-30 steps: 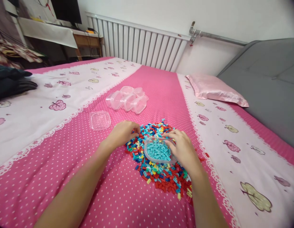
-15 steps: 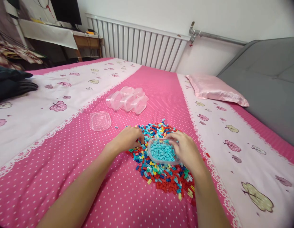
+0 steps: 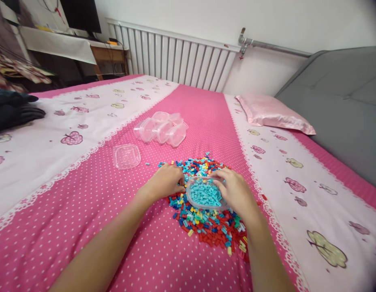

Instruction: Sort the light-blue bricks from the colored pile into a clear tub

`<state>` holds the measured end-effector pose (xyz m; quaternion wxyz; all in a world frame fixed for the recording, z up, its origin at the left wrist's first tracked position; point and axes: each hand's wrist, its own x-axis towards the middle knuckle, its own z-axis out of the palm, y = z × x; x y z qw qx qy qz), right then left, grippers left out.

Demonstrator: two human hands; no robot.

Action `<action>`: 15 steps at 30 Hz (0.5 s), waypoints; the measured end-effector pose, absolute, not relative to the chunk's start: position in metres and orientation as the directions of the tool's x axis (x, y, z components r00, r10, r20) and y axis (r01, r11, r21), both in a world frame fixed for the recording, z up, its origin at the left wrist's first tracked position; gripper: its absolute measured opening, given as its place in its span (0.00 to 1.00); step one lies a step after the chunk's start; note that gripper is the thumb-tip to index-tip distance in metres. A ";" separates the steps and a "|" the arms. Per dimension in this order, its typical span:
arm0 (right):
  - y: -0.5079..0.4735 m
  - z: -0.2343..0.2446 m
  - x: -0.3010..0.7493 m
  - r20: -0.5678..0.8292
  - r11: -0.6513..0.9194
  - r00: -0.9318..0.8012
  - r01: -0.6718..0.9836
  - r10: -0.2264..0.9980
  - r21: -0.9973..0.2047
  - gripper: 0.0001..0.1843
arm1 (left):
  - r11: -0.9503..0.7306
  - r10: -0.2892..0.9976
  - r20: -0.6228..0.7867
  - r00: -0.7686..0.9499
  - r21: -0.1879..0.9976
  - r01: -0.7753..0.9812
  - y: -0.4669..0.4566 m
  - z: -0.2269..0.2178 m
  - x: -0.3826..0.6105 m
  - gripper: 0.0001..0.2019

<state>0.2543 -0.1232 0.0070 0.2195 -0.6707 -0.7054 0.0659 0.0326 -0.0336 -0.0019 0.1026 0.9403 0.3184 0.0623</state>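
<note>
A heap of small building bricks (image 3: 218, 233) in red, blue, yellow, green and turquoise lies on the pink dotted bedspread. Over the heap is a clear plastic container (image 3: 191, 202) holding many turquoise bricks (image 3: 206, 194). My right hand (image 3: 233, 190) grips the container's right side, thumb at the rim. At the left edge of the heap, my left hand (image 3: 168, 180) is closed, fingers curled down among the bricks, just left of the container. Whatever its fingertips pinch is hidden or too small to make out.
Several clear containers (image 3: 160, 129) lie clustered farther back on the bedspread (image 3: 157, 259). A clear lid (image 3: 126, 156) rests left of the heap. A pink pillow (image 3: 273, 113) is at the right, dark folded clothing (image 3: 14, 107) at the left. A radiator (image 3: 172, 54) stands behind.
My left hand has shifted slightly, its fingers drawn lower and more curled at the heap's edge. The container stays in my right hand. The whole view has moved a little.
</note>
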 end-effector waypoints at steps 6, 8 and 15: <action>-0.123 0.006 0.253 0.217 0.094 -0.007 0.913 0.976 -0.397 0.11 | -0.779 0.606 0.075 0.792 0.260 0.571 -0.033 -0.002 0.031 0.01; -0.122 0.007 0.253 0.211 0.096 -0.009 0.909 0.977 -0.406 0.11 | -0.775 0.608 0.090 0.789 0.284 0.565 -0.032 -0.001 0.029 0.01; -0.124 0.006 0.256 0.206 0.109 -0.027 0.911 0.978 -0.398 0.14 | -0.749 0.639 0.208 0.741 0.386 0.538 -0.025 0.012 0.023 0.06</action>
